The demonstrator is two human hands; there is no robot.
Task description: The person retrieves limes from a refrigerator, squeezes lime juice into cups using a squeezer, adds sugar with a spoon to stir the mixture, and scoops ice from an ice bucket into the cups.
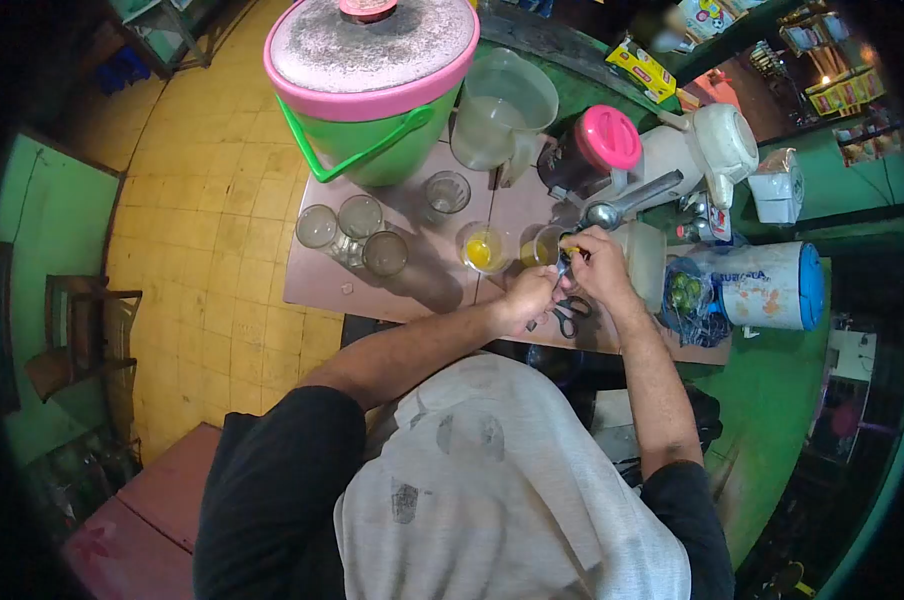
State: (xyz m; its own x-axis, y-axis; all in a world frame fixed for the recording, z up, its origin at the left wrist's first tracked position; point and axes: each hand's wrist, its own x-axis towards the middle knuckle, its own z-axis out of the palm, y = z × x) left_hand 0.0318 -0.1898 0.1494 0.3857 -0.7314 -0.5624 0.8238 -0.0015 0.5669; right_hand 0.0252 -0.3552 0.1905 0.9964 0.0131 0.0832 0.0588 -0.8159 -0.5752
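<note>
My left hand is closed on something small that I cannot make out, near the table's front edge. Close against it, my right hand has its fingers pinched together, with a bit of yellow at the fingertips. Just behind both hands stands a glass, partly covered by them. To its left is another glass with yellow contents. Black-handled scissors lie below my hands. A metal squeezer or scoop rests behind my right hand.
Several glasses stand at the left on the pink table. Behind are a green bucket with a pink rim, a clear pitcher and a pink-lidded jug. At right, a plastic bag of green fruit adjoins a blue-lidded container.
</note>
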